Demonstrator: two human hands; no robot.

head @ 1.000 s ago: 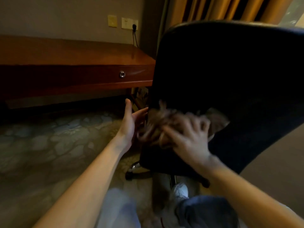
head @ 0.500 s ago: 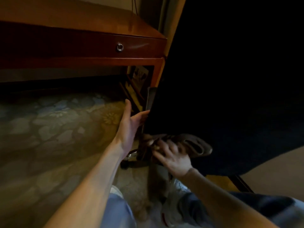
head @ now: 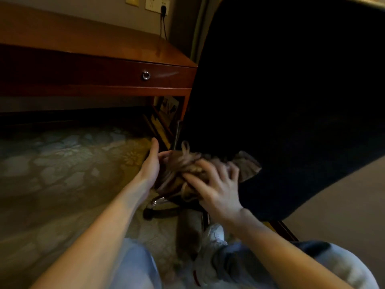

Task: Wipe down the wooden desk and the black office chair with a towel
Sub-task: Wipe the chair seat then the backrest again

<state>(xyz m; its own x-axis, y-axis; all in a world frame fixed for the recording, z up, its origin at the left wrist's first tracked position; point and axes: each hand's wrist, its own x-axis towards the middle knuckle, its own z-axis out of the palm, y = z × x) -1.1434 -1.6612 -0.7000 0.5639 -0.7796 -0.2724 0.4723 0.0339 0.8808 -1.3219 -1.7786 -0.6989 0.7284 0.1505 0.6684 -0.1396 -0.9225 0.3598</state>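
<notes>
Right hand (head: 216, 184), fingers spread, pressed the towel (head: 248, 166) against the black office chair (head: 281, 101); left hand (head: 151, 165) lay straight-fingered alongside. The limp towel seemed best gripped bunched.

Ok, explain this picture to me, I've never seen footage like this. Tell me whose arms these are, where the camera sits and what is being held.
There is no machine here. The two bare arms belong to a person, and the single camera is worn on that person's head, looking forward and down. The right hand presses a crumpled grey-brown cloth towel with spread fingers against the lower back of a black office chair. The left hand, fingers straight, sits at the chair's left edge beside the towel; the picture is too blurred to say if it touches. Behind stands a reddish wooden desk with a drawer and its round metal ring pull. Below is a patterned carpet.
</notes>
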